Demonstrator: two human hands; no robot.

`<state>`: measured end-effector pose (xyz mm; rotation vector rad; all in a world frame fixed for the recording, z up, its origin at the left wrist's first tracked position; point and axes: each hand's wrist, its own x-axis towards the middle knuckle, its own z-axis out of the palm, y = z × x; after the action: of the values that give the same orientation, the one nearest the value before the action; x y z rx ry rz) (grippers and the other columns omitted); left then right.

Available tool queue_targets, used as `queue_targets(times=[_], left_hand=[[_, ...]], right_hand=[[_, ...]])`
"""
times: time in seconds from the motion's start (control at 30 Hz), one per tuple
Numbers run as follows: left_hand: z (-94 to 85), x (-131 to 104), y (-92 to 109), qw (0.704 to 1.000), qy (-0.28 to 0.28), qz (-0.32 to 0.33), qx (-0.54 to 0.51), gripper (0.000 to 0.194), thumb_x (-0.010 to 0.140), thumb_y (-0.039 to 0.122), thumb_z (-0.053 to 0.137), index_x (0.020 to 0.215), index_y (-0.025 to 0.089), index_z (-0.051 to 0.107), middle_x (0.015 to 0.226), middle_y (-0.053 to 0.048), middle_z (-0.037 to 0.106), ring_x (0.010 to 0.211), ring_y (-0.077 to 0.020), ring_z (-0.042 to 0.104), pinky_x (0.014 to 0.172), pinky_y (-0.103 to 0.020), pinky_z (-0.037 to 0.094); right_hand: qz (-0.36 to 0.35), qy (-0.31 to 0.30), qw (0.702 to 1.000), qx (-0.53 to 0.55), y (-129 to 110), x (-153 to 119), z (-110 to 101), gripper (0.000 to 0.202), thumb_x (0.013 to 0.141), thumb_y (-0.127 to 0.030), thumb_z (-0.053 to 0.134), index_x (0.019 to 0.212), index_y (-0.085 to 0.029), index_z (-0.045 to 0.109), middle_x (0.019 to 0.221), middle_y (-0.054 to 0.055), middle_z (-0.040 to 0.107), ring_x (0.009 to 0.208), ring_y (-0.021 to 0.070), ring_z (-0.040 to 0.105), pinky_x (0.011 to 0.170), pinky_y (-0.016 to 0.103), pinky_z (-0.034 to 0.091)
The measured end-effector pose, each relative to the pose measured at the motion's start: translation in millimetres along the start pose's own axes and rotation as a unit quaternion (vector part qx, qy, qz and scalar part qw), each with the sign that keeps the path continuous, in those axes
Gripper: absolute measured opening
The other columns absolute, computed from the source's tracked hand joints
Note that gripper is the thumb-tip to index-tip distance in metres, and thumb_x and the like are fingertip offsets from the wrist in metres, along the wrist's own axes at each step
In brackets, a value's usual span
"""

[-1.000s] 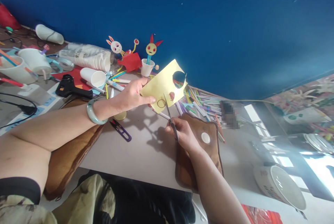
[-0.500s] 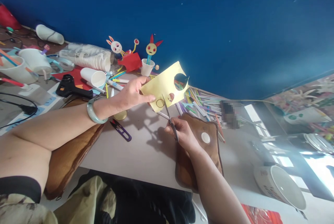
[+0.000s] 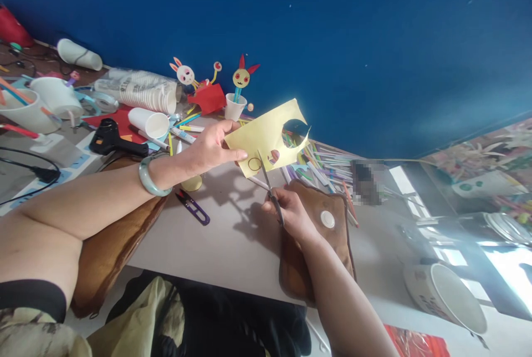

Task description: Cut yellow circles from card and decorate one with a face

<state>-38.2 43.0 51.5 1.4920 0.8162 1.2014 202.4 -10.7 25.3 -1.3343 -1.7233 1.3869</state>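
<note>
Well to my right by the table's (image 3: 233, 246) near edge sat a bowl (image 3: 459, 296), its white inside showing. One brown pad (image 3: 120, 240) lay under my left forearm and overhung that edge; another (image 3: 297, 268) reached the edge under my right arm, with a white cap (image 3: 328, 219) on it. Between the pads lay purple snips (image 3: 195, 210), tips toward the far left, and just beyond them a yellow disc (image 3: 192, 183).

My right hand (image 3: 288, 210) was closed round the scissors (image 3: 276, 207), whose long axis ran from my fingers away and slightly left, blades over the paper (image 3: 261, 135) just beside a drawn ring (image 3: 254, 164). My left hand (image 3: 214, 149) pinched that paper, thumb on top, and held it above the table. Its long axis slanted from my left thumb up to the far right, the end with the big cut-out pointing away from that hand.

Beyond my left wrist were a glue gun (image 3: 116, 138) and a cup (image 3: 143, 121) on its side. At the table's left, an open tub (image 3: 25, 118) held orange and blue strips. Toward the back edge, a clear bag (image 3: 124, 82) held nested cups, and an upright pot (image 3: 235, 108) held the striped stem of a yellow rabbit (image 3: 240, 78).
</note>
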Motion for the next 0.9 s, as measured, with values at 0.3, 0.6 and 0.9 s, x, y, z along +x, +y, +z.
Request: queue_targets(times=[0.3,0.6,0.9], left_hand=[[2.1,-1.4,4.9,0.999,0.012,-0.021,-0.039,0.04,0.068,0.018,0.076,0.103,0.014,0.057,0.106,-0.008,0.071,0.086,-0.02,0.071,0.072,-0.031,0.059],[1.9,-2.2,4.8,0.998,0.012,-0.032,-0.051,0.043,0.071,0.017,0.074,0.108,0.014,0.054,0.099,-0.007,0.074,0.089,-0.0207,0.072,0.074,-0.031,0.059],[2.5,-1.7,4.3,0.999,0.011,-0.022,-0.044,0.04,0.075,0.02,0.074,0.11,0.013,0.055,0.1,-0.009,0.074,0.09,-0.0212,0.072,0.075,-0.031,0.06]], right_hand=[[0.004,-0.004,1.0,-0.004,-0.8,-0.5,0.7,0.056,0.062,-0.062,0.078,0.055,-0.019,0.042,0.053,-0.005,0.041,0.054,0.008,0.032,0.05,0.024,0.023],[0.02,-0.004,1.0,0.012,-2.1,-1.2,2.0,0.054,0.06,-0.057,0.08,0.055,-0.019,0.043,0.053,-0.006,0.041,0.053,0.0075,0.031,0.05,0.024,0.022],[0.015,-0.008,1.0,0.012,1.3,0.6,1.8,0.054,0.06,-0.058,0.08,0.055,-0.019,0.043,0.052,-0.006,0.041,0.053,0.0077,0.031,0.05,0.024,0.022]])
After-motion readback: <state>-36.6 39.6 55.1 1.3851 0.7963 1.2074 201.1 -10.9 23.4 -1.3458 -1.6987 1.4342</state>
